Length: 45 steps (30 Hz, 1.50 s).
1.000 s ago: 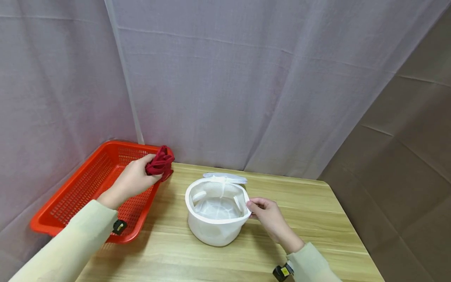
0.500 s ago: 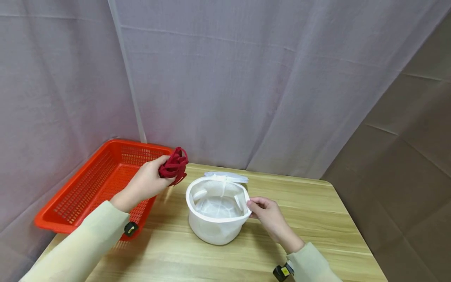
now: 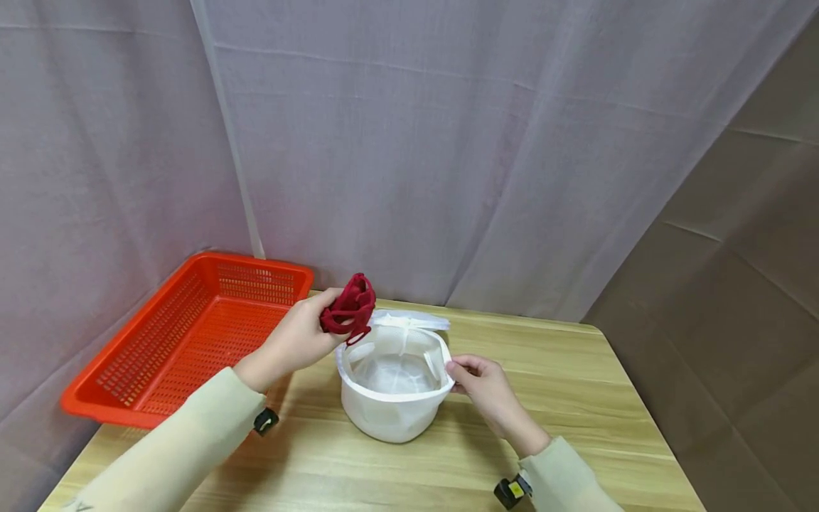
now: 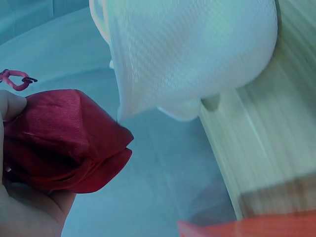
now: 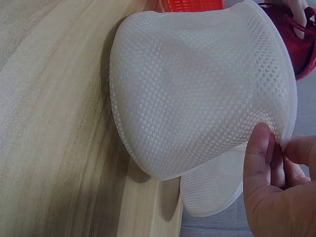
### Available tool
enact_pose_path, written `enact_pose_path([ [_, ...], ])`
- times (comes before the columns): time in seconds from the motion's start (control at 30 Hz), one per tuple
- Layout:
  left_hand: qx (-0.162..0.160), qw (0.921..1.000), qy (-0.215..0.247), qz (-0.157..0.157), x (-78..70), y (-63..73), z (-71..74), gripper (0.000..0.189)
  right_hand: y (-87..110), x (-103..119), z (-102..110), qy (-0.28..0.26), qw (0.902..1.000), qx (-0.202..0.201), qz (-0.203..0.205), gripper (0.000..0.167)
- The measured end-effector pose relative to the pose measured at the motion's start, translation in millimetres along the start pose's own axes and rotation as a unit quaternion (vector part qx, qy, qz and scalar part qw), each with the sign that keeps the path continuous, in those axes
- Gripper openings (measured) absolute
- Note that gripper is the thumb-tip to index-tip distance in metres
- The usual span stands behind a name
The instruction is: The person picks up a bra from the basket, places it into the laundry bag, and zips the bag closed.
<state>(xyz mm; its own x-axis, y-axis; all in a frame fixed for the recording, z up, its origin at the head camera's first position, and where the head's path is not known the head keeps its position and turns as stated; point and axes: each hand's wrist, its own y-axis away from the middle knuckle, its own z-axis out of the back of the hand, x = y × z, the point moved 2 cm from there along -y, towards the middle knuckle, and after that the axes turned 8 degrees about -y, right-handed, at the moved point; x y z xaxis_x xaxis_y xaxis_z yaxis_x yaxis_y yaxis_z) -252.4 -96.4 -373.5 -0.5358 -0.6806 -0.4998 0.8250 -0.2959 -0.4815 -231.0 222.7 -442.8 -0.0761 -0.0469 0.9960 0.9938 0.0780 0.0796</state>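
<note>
In the head view, my left hand grips a folded dark red bra above the back left rim of a white mesh laundry bag. Thin straps loop out of the bundle, and the left wrist view shows the bra's smooth folded cups. The round bag stands upright on the table with its top unzipped. Its lid is folded back behind it, and white pieces line the inside. My right hand pinches the right side of the rim between thumb and fingers.
An orange-red plastic basket with slotted walls stands on the left of the wooden table. A grey-lilac curtain hangs behind the table, and a brown cloth hangs at the right.
My left hand has carried the bra rightward from the basket's right edge to above the laundry bag's rim. The right hand has kept its pinch on the rim.
</note>
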Motion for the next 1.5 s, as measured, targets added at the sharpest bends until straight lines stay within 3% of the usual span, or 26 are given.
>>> enact_pose_path([
  [0.33, 0.026, 0.9989, -0.007, -0.039, -18.0, -2.4, -20.8, 0.048, 3.6, 0, -3, -0.001, 1.0000, -0.003, 0.000, 0.017],
  [0.7, 0.064, 0.9879, -0.107, -0.093, -36.8, -4.3, -41.0, 0.060, 4.5, -4, -9, -0.006, 1.0000, 0.001, 0.002, 0.018],
  [1.03, 0.127, 0.9814, -0.107, -0.095, -32.1, 2.3, -58.5, 0.050, 6.8, -1, -16, -0.021, 0.9996, 0.018, 0.001, 0.021],
  [1.23, 0.180, 0.9696, -0.119, -0.116, -31.0, 7.4, -67.2, 0.041, 6.8, -1, -17, -0.018, 0.9996, 0.022, 0.004, 0.022],
  [1.5, 0.208, 0.9584, -0.142, -0.134, -29.1, 12.6, -71.0, 0.039, 5.9, -1, -19, -0.002, 0.9998, 0.013, 0.013, 0.015],
])
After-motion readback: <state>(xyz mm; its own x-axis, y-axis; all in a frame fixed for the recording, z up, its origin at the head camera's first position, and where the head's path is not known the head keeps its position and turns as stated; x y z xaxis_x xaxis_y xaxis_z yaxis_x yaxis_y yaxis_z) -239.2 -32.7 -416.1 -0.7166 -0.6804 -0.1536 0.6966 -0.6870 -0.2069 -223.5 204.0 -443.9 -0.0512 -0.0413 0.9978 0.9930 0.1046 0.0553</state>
